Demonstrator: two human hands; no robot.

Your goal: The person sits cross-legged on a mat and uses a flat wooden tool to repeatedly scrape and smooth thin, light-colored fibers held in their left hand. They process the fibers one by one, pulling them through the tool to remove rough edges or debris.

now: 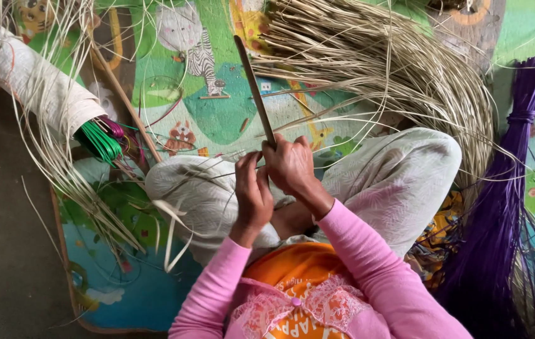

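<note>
My right hand [291,164] grips the handle end of a long dark knife [253,88] whose blade points up and away from me. Close against it on the left, my left hand [252,194] pinches a thin pale cane strip [220,177] that runs off to the left across my knee. Both hands sit over my lap, above my crossed legs in pale patterned trousers [399,182]. Pink sleeves cover my forearms.
A big curved bundle of pale cane strips [393,69] lies ahead and to the right. A purple-dyed bundle [506,188] lies on the right. At left, a paper-wrapped roll [29,75] holds green and magenta strips [101,139]. A colourful play mat [217,107] covers the floor.
</note>
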